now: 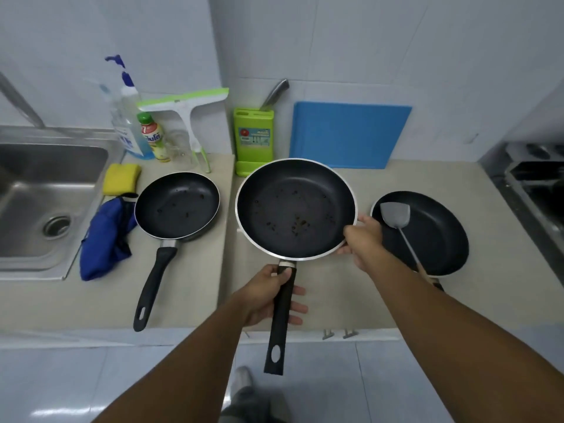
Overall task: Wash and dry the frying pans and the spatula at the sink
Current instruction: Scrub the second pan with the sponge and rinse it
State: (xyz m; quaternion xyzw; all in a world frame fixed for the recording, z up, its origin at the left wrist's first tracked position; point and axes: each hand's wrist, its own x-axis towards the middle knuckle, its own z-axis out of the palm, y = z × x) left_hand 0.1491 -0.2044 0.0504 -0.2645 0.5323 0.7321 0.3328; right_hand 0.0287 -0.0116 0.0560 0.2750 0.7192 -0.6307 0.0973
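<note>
The left hand (268, 293) grips the handle of the middle frying pan (296, 209), the right hand (363, 239) clasping its right rim. A smaller pan (177, 206) sits on the surface (195, 288) left; the spatula (396, 227) lies in the right pan (433, 236).

Pale blue-white tiled walls (351, 41) meet in a corner behind a beige stone surface (195, 288), which has a seam running front to back. A blue board (348, 134) leans upright against the back wall, beside a green knife block (253, 134). At the right edge sits a dark stove (537, 178) (only partly visible). Below, the floor (381, 392) is glossy light tile with soft reflections of overhead light.
</note>
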